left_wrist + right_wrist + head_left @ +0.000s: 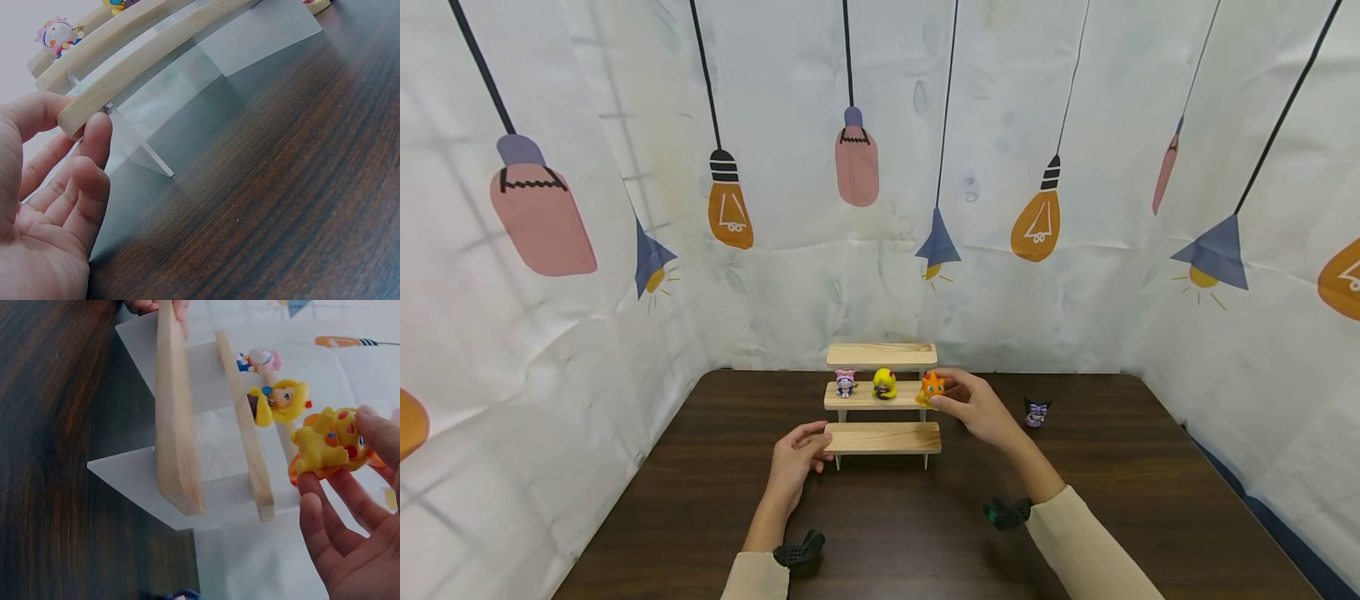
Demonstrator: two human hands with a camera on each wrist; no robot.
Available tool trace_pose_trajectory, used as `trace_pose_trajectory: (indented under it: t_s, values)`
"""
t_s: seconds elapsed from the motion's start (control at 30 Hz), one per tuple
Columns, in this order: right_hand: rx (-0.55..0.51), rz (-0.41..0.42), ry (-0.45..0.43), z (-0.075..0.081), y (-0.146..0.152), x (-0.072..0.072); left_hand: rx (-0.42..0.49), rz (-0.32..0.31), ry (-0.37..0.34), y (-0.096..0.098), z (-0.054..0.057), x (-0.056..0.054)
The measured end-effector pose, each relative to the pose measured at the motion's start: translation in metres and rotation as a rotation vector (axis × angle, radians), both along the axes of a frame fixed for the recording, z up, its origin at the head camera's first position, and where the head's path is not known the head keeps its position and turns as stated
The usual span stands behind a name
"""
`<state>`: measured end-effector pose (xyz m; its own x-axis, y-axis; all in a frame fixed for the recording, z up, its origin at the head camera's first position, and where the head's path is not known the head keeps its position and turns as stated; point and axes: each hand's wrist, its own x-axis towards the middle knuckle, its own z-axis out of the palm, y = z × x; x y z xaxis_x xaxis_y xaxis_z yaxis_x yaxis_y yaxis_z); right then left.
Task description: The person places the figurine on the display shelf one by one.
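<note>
A three-step display stand (882,438) with pale wooden shelves and clear supports stands on the dark table. My left hand (797,458) grips the left end of its lowest shelf (94,103), fingers above and below the wood. At the right end of the middle shelf, my right hand (973,404) pinches a yellow-and-orange figurine (328,440) between thumb and fingers. Beside it on that shelf are a yellow-haired figurine (884,384) in the middle and a small pink-and-blue figurine (846,383) at the left end.
A purple figurine with black ears (1036,412) stands on the table (1075,500) to the right of my right hand. Behind the table hangs a white curtain (790,308) printed with lamps. The top shelf (882,355) is close to it.
</note>
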<state>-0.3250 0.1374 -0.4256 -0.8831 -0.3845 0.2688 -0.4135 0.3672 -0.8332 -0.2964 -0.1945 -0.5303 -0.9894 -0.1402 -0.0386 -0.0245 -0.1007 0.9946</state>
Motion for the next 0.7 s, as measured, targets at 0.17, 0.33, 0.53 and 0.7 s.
trace_pose_trajectory:
  t_s: [0.17,0.33,0.53,0.7]
  values:
    - [-0.004,0.010,-0.020,-0.003,-0.005,-0.007,0.005,0.000,0.001,0.000,0.000,0.000]
    - [0.002,0.011,-0.020,-0.004,-0.012,-0.011,0.005,0.002,0.001,0.000,0.000,0.000]
    - [0.026,-0.027,-0.019,-0.005,-0.017,-0.017,0.002,0.006,0.004,0.000,0.000,-0.001]
    - [0.043,-0.049,-0.026,-0.006,-0.021,-0.022,0.004,0.004,0.006,0.000,-0.001,-0.001]
